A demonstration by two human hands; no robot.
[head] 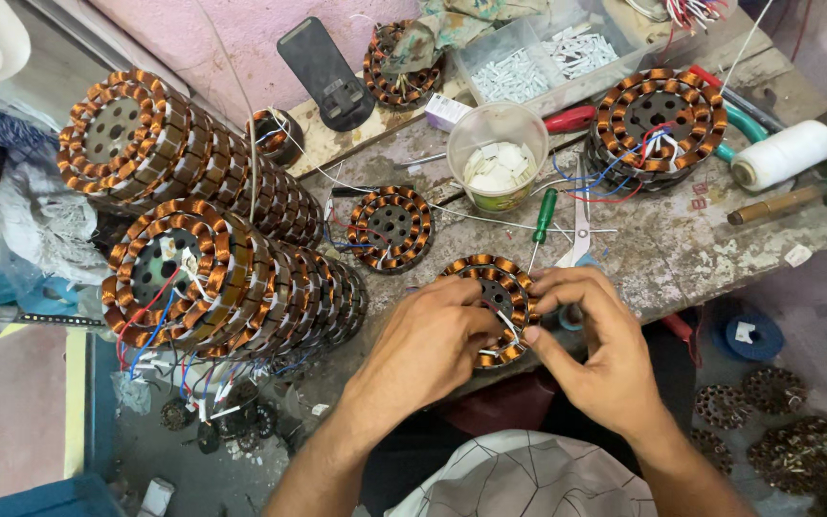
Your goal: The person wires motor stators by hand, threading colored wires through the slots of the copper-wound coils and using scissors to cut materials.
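A copper-wound stator [492, 287] is steadied at the counter [681, 249] edge by the left hand [430, 343], its grip closed on the rim. White sleeved leads [504, 325] are pinched by the right hand [597, 349]. Just beyond that grip, scissors [581, 215] lie ready; leads are best kept taut.

Worn workbench [681, 251] with copper-wound stators [391, 228]
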